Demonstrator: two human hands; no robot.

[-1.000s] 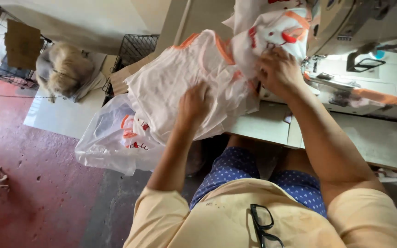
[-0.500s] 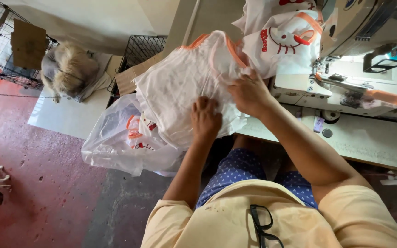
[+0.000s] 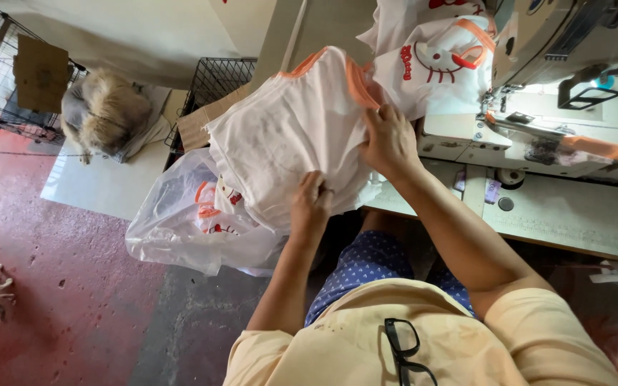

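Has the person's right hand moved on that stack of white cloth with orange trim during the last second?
Yes. The right hand has slid left, away from the sewing machine, onto the white cloth stack.

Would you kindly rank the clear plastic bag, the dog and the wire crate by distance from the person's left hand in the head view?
From the left hand:
1. Clear plastic bag, just to its left, hanging below the white garments.
2. Wire crate, up and left, behind the bag.
3. Dog, farthest left, lying on the floor.
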